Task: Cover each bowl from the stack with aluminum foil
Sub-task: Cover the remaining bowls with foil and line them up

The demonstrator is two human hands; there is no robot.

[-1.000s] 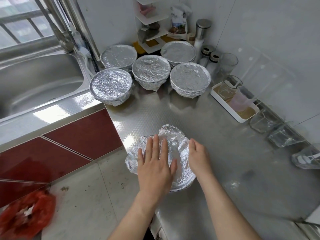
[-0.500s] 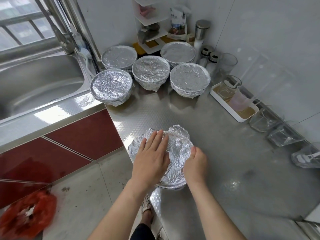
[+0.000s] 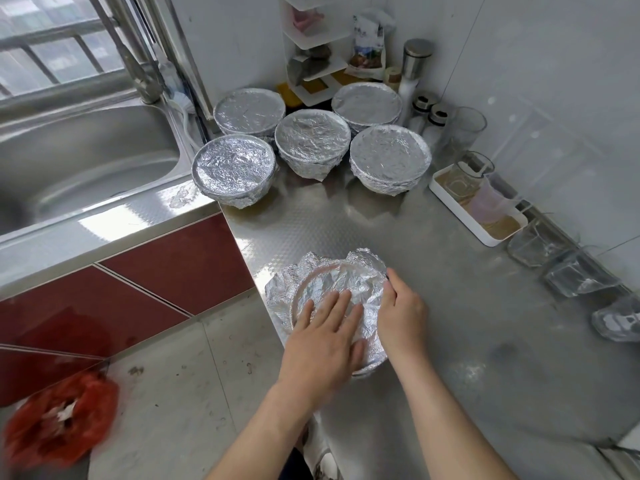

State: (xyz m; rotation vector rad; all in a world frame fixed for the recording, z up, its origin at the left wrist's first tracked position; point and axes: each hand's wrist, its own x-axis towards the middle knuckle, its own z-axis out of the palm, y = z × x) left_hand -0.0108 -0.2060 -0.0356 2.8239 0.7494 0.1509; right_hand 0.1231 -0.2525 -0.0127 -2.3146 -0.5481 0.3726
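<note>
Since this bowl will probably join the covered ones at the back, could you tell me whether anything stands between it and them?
Nothing visible does: only steel counter shows between the half-wrapped bowl and the five covered bowls. The white tray and glasses stand off to the right.

A: pretty bright, soft daylight off the barred window [image 3: 52,46] top left, white glare on the shiny steel sink rim [image 3: 114,221]
B: yep, and wide-angle bends the edges, crumpled red plastic bag [image 3: 59,420] bottom left is smeared with blur
</note>
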